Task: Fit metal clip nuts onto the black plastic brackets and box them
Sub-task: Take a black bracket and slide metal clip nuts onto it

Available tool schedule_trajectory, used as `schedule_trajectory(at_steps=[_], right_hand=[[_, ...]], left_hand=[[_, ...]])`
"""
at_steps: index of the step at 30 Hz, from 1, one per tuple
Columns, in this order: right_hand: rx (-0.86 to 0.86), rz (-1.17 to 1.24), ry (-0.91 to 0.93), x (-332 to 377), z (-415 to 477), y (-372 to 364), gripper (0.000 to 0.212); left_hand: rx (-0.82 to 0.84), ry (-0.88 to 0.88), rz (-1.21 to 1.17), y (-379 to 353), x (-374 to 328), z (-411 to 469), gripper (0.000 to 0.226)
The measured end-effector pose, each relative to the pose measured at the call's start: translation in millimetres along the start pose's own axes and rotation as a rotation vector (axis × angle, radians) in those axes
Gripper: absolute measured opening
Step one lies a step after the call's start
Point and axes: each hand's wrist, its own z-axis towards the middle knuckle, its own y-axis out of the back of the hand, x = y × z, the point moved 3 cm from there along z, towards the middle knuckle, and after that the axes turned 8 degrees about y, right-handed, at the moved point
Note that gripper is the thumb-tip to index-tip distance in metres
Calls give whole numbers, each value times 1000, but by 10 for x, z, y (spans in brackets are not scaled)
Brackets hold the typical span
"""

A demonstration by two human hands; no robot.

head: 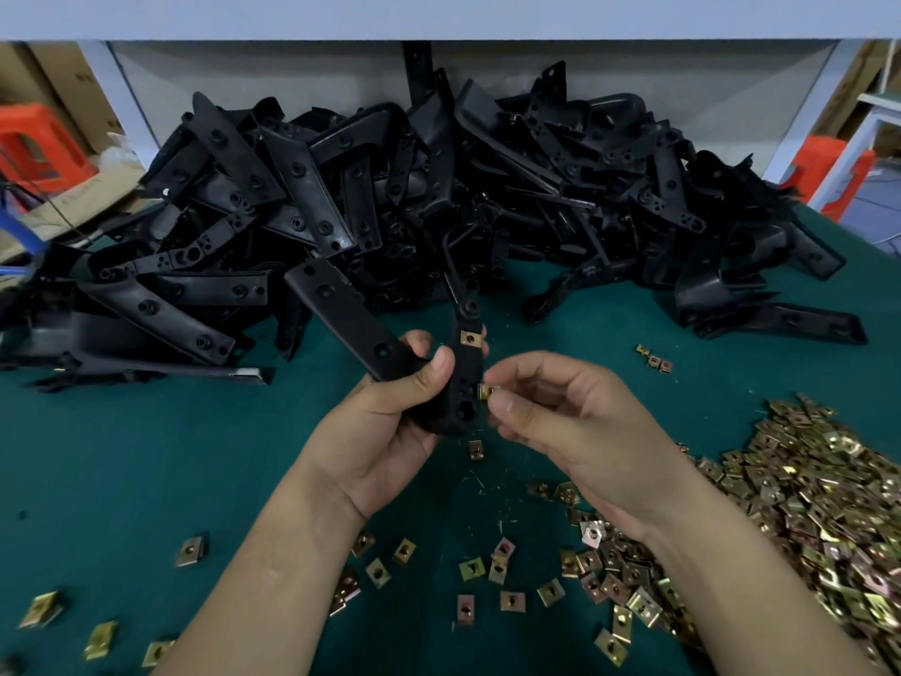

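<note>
1. Centrally, head view: the left hand [390, 422] grips one black bracket [458, 383] at its bend with curled fingers. The right hand [560, 422] pinches one clip nut [485, 391] between thumb and forefinger.
2. Key relation: the bracket limb facing the right hand runs nearly upright, away from the person. The pinched nut meets its right edge, just beside the left thumb. The right hand is therefore the nearer, and the push probably goes leftward, across that axis.
3. On the bracket: one fitted nut [470, 338] above the left thumb. The other limb slants up-left, with no nut visible.
4. Beyond both hands: a pile of brackets [439, 187], too many to count.
5. Right of the right hand: a heap of nuts [804, 505], uncountable. One lone nut [475, 448] lies below the hands. No box shows.
</note>
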Motion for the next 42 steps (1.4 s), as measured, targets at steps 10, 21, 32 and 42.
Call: schedule_trajectory(at_steps=[10,21,32,42], right_hand=[[-126,12,-39,-104,-8,-98,23],[-166,133,-40,-155,0,-154,19],[-190,198,-38,-158,3,-156,20],[-145,140,-50,-136,-1,-113,22]], left_hand=[[5,-30,42,5,2,3,21],[21,-64,10,3,26,7,22],[-7,-67,-40,16,33,17,29],[39,-57,-108,22,56,10,40]])
